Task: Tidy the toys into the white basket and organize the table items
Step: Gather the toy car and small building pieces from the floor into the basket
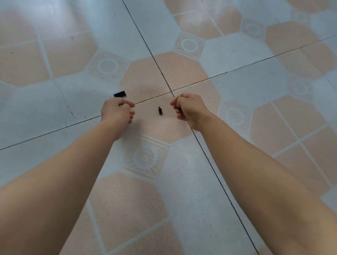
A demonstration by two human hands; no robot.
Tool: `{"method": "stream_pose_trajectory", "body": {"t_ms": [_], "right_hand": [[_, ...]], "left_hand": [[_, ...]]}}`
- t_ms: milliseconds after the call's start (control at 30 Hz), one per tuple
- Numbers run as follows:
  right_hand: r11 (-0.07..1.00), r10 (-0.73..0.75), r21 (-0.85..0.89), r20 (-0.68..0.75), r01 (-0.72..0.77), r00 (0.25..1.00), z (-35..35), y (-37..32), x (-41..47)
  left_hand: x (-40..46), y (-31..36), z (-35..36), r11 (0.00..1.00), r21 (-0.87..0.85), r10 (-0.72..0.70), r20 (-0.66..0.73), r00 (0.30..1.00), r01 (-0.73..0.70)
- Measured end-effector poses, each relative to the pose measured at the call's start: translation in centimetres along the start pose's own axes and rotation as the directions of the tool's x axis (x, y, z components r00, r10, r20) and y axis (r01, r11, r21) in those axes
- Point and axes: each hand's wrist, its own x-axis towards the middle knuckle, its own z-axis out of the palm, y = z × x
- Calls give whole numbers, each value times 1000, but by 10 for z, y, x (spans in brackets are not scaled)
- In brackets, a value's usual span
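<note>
Left hand (116, 111) pinching flat black piece (120, 94), right hand (186, 108) gripping something small, glossy tile floor (244, 73)

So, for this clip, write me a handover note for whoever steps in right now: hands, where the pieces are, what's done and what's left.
Left hand: fingers curled, pinching something small and yellowish, too small to identify.
Right hand: fingers curled around a small dark piece that barely shows.
Small black peg-shaped toy piece: lies loose on the patterned tile floor, between the hands, untouched.
Flat black rectangular piece: on the floor just beyond the left hand.
Done: apparently two small bits picked up.
Left: collect both black pieces. White basket and table are out of view, so that progress cannot be judged.
</note>
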Motion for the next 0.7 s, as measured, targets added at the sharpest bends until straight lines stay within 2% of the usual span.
{"method": "stream_pose_trajectory", "body": {"t_ms": [67, 100, 200, 333, 400, 467, 600, 667, 700], "right_hand": [[1000, 11, 29, 30, -12, 999, 11, -4, 2], [1000, -2, 14, 24, 2, 1000, 16, -4, 3], [973, -110, -210, -51, 97, 993, 29, 1, 9], [848, -241, -499, -64, 178, 968, 44, 8, 12], [751, -283, -630, -41, 195, 958, 50, 9, 11], [670, -310, -713, -13, 209, 951, 53, 9, 10], [616, -292, -755, 44, 223, 956, 51, 4, 5], [641, -262, -736, 57, 217, 963, 50, 1, 2], [693, -238, -691, 50, 206, 970, 51, -1, -1]], "left_hand": [[14, 6, -7, 1000, -12, -18, -46, 999, 17], [20, 8, -11, 999, 52, 9, -73, 997, -6], [31, 13, -20, 916, 390, 145, -100, 984, -95], [39, 19, -23, 712, 680, 213, 32, 976, -178], [45, 18, -23, 632, 752, 200, 77, 977, -189], [48, 15, -23, 593, 781, 191, 100, 976, -196], [46, 8, -27, 627, 749, 208, 107, 972, -216], [44, 4, -32, 682, 699, 203, 104, 974, -217], [42, 4, -34, 722, 658, 192, 107, 976, -214]]}}
